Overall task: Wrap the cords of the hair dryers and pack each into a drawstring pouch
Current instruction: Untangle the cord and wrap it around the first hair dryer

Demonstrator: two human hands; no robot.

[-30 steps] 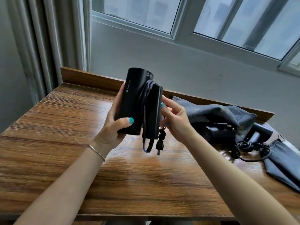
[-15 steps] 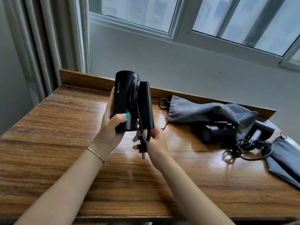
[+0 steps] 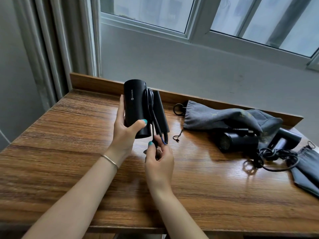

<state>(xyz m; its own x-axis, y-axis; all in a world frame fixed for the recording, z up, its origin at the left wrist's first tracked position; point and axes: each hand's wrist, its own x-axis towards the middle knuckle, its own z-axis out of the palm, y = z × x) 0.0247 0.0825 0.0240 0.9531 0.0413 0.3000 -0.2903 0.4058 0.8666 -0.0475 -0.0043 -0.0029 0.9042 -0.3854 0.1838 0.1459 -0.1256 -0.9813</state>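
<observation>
I view what seems a domestic room: a wooden table (image 3: 69, 144) against a plain wall, grey curtain (image 3: 51, 49) beside a sliding window (image 3: 189, 18).

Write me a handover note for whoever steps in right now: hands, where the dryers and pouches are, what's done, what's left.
Left hand grips the folded hair dryer upright above the table, cord wound round it.
Right hand pinches the cord's loose end just below the dryer.
Done: cord nearly wrapped; nothing visibly pouched.
Left: secure the end and bag it. Grey pouches lie at the back right, two more dryers beside them with a loose cord, another pouch at the right edge.
</observation>
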